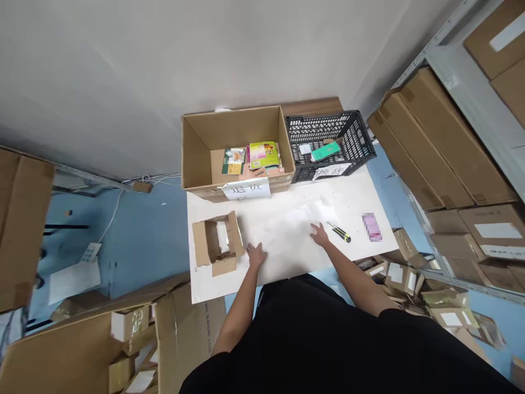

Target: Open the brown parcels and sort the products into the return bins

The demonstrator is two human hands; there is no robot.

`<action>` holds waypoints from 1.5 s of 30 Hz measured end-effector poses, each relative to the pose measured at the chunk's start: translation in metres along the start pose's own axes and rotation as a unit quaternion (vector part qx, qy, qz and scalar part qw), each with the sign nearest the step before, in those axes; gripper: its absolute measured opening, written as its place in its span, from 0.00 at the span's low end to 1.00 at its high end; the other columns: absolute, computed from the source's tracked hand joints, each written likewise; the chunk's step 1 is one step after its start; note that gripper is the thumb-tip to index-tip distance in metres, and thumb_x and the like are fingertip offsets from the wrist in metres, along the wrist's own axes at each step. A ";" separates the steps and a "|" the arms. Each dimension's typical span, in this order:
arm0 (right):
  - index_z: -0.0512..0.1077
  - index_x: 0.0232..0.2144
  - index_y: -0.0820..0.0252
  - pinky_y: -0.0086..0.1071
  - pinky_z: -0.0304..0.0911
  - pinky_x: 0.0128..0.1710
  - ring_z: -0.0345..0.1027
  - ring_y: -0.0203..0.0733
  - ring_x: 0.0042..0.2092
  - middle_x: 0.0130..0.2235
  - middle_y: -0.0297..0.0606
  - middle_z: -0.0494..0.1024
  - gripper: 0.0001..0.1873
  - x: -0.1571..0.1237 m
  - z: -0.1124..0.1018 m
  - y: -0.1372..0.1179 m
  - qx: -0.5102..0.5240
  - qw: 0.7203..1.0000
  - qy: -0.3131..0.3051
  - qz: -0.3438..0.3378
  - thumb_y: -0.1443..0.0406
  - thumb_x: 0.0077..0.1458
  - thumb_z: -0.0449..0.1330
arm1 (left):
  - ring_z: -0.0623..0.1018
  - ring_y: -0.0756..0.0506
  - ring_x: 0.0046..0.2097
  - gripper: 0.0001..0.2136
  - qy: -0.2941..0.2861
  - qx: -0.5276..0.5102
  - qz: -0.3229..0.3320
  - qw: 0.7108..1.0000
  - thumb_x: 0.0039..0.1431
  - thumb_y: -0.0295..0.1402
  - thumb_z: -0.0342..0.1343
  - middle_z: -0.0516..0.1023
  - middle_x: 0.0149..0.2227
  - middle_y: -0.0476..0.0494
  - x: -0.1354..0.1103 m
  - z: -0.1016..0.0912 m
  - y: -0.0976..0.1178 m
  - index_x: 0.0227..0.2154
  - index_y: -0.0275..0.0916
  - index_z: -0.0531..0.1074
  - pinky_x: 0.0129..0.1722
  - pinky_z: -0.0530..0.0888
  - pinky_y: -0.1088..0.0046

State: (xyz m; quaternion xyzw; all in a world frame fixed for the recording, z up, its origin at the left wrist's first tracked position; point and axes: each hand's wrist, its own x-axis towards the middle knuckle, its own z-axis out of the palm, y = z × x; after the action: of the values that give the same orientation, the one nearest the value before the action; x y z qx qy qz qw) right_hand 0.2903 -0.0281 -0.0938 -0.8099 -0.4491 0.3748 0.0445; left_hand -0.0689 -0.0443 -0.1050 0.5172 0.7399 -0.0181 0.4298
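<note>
My left hand [256, 255] rests on the white table with its fingers apart, just right of a small opened cardboard box [212, 238]. Something white lies inside that box. Farther right, my right hand [319, 235] is spread low over the tabletop, holding nothing. Between and beyond the hands lies a pale, shiny sheet [301, 216], perhaps clear plastic; its edges blend into the table. A yellow-and-black utility knife [342, 232] sits just right of my right hand, its blade side toward the hand.
Behind stand a large open carton [197, 148] with several colourful packets and a black plastic crate [356, 139] holding a green box [326, 151]. A blurred pink item [372, 227] lies at the table's right. Carton shelves [455, 148] rise on the right; a big carton [61, 350] of boxes stands lower left.
</note>
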 end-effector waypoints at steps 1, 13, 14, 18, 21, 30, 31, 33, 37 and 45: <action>0.72 0.65 0.54 0.43 0.72 0.56 0.76 0.56 0.58 0.74 0.50 0.60 0.36 -0.004 0.006 0.005 -0.042 0.999 -0.022 0.000 0.61 0.53 0.66 | 0.45 0.24 0.78 0.34 -0.007 0.001 -0.001 1.000 0.50 0.29 0.63 0.52 0.77 0.25 0.000 0.006 -0.001 0.64 0.34 0.70 0.72 0.54 0.40; 0.79 0.44 0.56 0.35 0.70 0.41 0.75 0.42 0.36 0.37 0.34 0.82 0.23 -0.041 0.041 -0.046 0.372 0.914 -0.144 -0.077 0.48 0.53 0.62 | 0.67 0.40 0.72 0.32 -0.040 -0.245 0.168 0.954 0.57 0.28 0.58 0.70 0.70 0.38 -0.018 0.084 0.113 0.67 0.39 0.70 0.74 0.60 0.56; 0.78 0.40 0.56 0.33 0.69 0.39 0.74 0.42 0.36 0.34 0.33 0.81 0.22 -0.046 0.039 -0.052 0.414 0.895 -0.141 -0.085 0.46 0.53 0.61 | 0.67 0.39 0.72 0.33 -0.037 -0.288 0.191 0.938 0.57 0.30 0.59 0.69 0.70 0.38 -0.027 0.087 0.118 0.68 0.39 0.68 0.74 0.60 0.55; 0.76 0.34 0.57 0.33 0.68 0.37 0.74 0.42 0.35 0.31 0.33 0.81 0.24 -0.070 0.027 -0.077 0.503 0.842 -0.157 -0.112 0.46 0.43 0.70 | 0.72 0.38 0.68 0.41 -0.034 -0.400 0.251 0.881 0.59 0.35 0.64 0.72 0.68 0.34 -0.070 0.064 0.100 0.74 0.41 0.58 0.68 0.68 0.54; 0.77 0.38 0.57 0.38 0.71 0.41 0.77 0.46 0.37 0.34 0.36 0.83 0.29 -0.087 0.015 -0.106 0.525 0.823 -0.171 -0.136 0.49 0.37 0.76 | 0.82 0.40 0.56 0.32 0.051 -0.378 0.262 0.887 0.65 0.39 0.61 0.79 0.62 0.33 -0.100 0.006 0.050 0.71 0.41 0.65 0.60 0.76 0.56; 0.78 0.47 0.59 0.39 0.71 0.42 0.76 0.46 0.37 0.41 0.41 0.85 0.31 -0.142 0.025 -0.221 0.470 0.851 -0.051 -0.228 0.50 0.44 0.73 | 0.58 0.29 0.75 0.24 0.221 0.024 0.139 0.965 0.58 0.34 0.66 0.64 0.73 0.35 -0.092 -0.148 -0.096 0.59 0.41 0.77 0.71 0.63 0.50; 0.79 0.46 0.59 0.39 0.71 0.41 0.75 0.45 0.37 0.42 0.42 0.85 0.28 -0.149 0.032 -0.233 0.442 0.862 -0.034 -0.245 0.50 0.46 0.71 | 0.54 0.28 0.76 0.25 0.199 0.041 0.132 0.970 0.57 0.34 0.67 0.60 0.75 0.35 -0.086 -0.148 -0.102 0.58 0.41 0.78 0.71 0.63 0.50; 0.80 0.44 0.59 0.38 0.71 0.41 0.74 0.46 0.39 0.45 0.42 0.84 0.24 -0.162 0.048 -0.253 0.376 0.883 0.008 -0.280 0.49 0.51 0.68 | 0.52 0.29 0.77 0.22 0.179 0.051 0.129 0.974 0.58 0.34 0.67 0.55 0.76 0.37 -0.078 -0.140 -0.110 0.57 0.43 0.79 0.71 0.64 0.52; 0.80 0.42 0.56 0.39 0.70 0.47 0.73 0.50 0.47 0.45 0.43 0.83 0.17 -0.182 0.077 -0.277 0.266 0.900 0.112 -0.327 0.52 0.58 0.63 | 0.57 0.33 0.76 0.14 0.232 0.029 0.135 0.963 0.66 0.32 0.58 0.57 0.76 0.44 -0.075 -0.118 -0.115 0.51 0.48 0.82 0.71 0.62 0.48; 0.79 0.45 0.54 0.36 0.68 0.47 0.76 0.48 0.44 0.41 0.39 0.83 0.13 -0.184 0.108 -0.284 -0.051 0.963 0.034 -0.263 0.63 0.57 0.70 | 0.55 0.36 0.76 0.14 0.224 -0.019 0.248 0.942 0.68 0.28 0.52 0.62 0.74 0.49 -0.099 -0.093 -0.091 0.45 0.48 0.83 0.72 0.59 0.45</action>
State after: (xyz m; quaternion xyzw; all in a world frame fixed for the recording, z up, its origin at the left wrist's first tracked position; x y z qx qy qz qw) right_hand -0.0347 -0.0285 0.0495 -0.6769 -0.6628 0.2988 0.1149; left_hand -0.1877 -0.1168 -0.0195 0.6668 0.6655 0.2195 0.2534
